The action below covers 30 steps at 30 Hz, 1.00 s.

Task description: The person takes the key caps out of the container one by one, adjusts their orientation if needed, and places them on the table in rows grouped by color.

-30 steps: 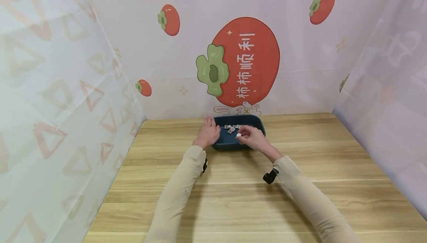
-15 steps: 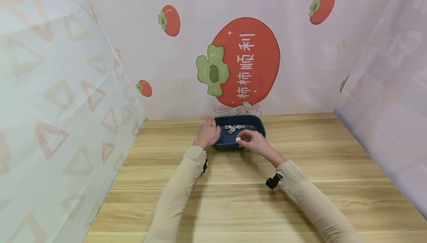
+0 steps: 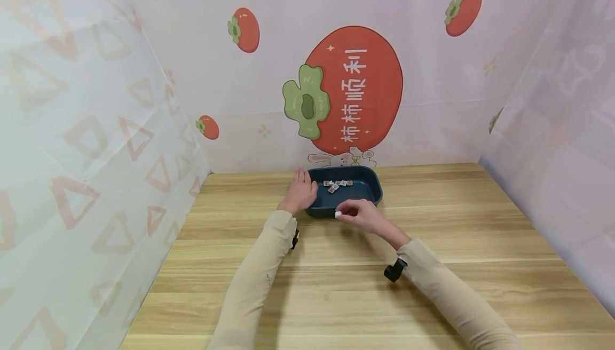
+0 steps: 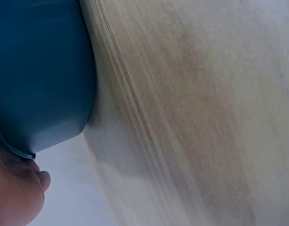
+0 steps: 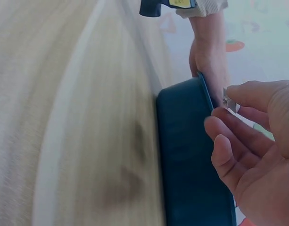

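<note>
A small white tile (image 3: 338,214) with a marked face is pinched between the thumb and fingers of my right hand (image 3: 362,215). This hand is over the near rim of a dark blue tray (image 3: 322,212). Several small tiles (image 3: 333,187) with brownish printed faces lie together at the back left of the tray. At the tray's left end my left hand (image 3: 300,192) grips the wall, thumb over the inner side and fingers outside. The left wrist view shows only part of that hand, beside the tray's rim.
The wooden table (image 3: 326,291) stretches in front of the tray and to both sides. A cloth backdrop (image 3: 423,131) printed with persimmons stands close behind the tray. Side cloths (image 3: 86,179) border the table. A black wrist device (image 3: 395,271) hangs below the right sleeve.
My right hand has drawn back from inside the tray to its near rim, carrying the white tile. The tiles at the back right are uncovered. My left hand stays put.
</note>
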Each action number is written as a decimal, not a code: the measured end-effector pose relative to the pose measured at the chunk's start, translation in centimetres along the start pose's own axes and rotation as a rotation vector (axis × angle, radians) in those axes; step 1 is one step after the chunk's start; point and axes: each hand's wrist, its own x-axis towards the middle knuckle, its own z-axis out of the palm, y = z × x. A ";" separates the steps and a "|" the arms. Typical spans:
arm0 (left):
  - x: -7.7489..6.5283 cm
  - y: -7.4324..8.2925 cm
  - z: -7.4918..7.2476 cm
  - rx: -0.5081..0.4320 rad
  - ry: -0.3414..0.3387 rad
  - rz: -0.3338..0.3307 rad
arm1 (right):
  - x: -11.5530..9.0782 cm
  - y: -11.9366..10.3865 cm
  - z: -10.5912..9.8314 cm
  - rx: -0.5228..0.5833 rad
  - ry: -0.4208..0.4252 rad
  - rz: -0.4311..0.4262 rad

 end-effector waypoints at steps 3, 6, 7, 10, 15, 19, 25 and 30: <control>0.1 0.1 0.0 0.001 -0.001 -0.003 | -0.2 0.0 0.4 -0.002 -0.005 0.010; 0.1 0.2 -0.1 0.003 0.000 -0.005 | -0.4 0.0 0.7 0.006 -0.016 0.029; 0.0 0.2 -0.1 0.001 -0.003 -0.006 | -0.5 0.1 0.8 0.010 -0.021 0.035; -0.1 0.3 -0.2 -0.002 0.000 -0.007 | -0.7 0.1 1.1 0.011 -0.033 0.038; 0.0 0.2 -0.1 -0.007 0.001 -0.003 | -0.9 0.4 1.7 -0.011 -0.052 0.024; 0.1 0.1 0.0 -0.014 0.007 -0.003 | -1.0 0.6 2.2 -0.013 -0.068 0.008; 0.1 0.0 0.0 -0.014 -0.002 -0.007 | -1.0 1.0 3.1 -0.013 -0.102 -0.027; 0.0 0.0 0.0 -0.008 0.002 -0.005 | -1.0 1.1 3.9 -0.028 -0.119 -0.042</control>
